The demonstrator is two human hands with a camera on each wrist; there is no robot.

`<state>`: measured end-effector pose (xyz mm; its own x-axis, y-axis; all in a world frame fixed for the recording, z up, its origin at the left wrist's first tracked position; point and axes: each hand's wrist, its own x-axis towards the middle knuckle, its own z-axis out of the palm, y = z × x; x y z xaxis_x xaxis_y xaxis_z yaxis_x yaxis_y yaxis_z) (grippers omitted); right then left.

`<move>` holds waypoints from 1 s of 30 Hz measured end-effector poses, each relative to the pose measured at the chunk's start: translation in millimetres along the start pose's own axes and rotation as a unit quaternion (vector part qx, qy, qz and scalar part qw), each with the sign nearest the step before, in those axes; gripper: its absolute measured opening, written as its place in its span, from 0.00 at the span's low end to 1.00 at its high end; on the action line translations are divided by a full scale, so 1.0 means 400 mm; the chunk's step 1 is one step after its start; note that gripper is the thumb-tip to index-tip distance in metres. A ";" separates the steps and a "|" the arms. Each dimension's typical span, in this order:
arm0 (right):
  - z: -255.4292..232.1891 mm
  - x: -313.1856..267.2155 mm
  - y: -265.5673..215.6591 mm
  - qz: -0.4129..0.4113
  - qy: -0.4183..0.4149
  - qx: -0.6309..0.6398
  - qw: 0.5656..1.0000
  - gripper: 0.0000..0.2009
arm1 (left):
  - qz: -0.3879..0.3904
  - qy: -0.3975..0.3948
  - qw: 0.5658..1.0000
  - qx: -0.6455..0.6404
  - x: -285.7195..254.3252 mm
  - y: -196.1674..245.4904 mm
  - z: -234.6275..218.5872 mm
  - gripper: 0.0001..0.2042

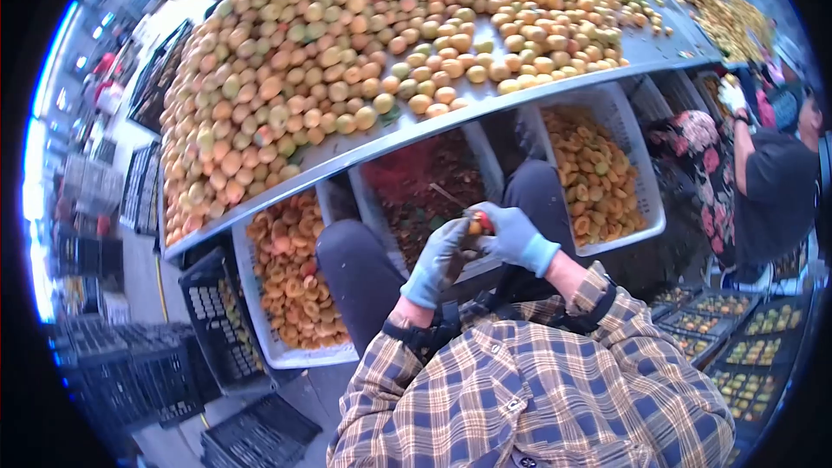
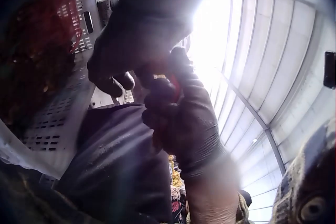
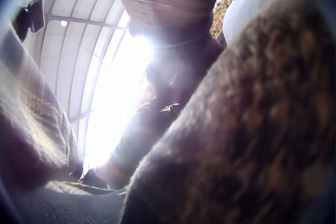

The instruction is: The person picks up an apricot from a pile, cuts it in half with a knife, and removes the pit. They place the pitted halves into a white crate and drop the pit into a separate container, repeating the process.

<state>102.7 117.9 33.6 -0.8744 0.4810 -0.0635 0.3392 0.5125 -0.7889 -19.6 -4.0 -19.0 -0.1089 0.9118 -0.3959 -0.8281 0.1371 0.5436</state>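
Note:
Both hands wear grey-blue gloves and meet above the lap in the head view. My left hand (image 1: 440, 256) has its fingers curled at a small orange-brown fruit (image 1: 474, 227), largely hidden between the hands. Curled close against it, my right hand (image 1: 523, 236) grips a small tool whose red part (image 1: 487, 224) shows by the fingers. A thin stick-like piece (image 1: 447, 195) juts from the hands toward the upper left. In the left wrist view, the right hand's fingers wrap the red tool (image 2: 176, 90); the right wrist view is mostly blocked by a sleeve (image 3: 231, 129).
Whole apricot-like fruit (image 1: 347, 43) covers a metal-edged table (image 1: 381, 146) ahead. Below stand white crates of halved fruit (image 1: 290, 269) (image 1: 598, 173), and between the knees a crate of dark reddish scraps (image 1: 425, 173). Black crates (image 1: 221, 321) stand left; another person (image 1: 771, 182) works at right.

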 end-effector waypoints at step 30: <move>0.008 0.003 0.005 0.174 -0.008 0.493 0.852 0.15 | 0.144 0.078 0.983 0.080 -0.012 0.012 0.044 0.12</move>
<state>101.0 117.1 30.1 -0.7874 0.4680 -0.4012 0.1295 -0.5107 -0.8499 -13.5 -0.7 -1.5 -0.4198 0.8533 -0.3093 -0.6546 -0.0486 0.7544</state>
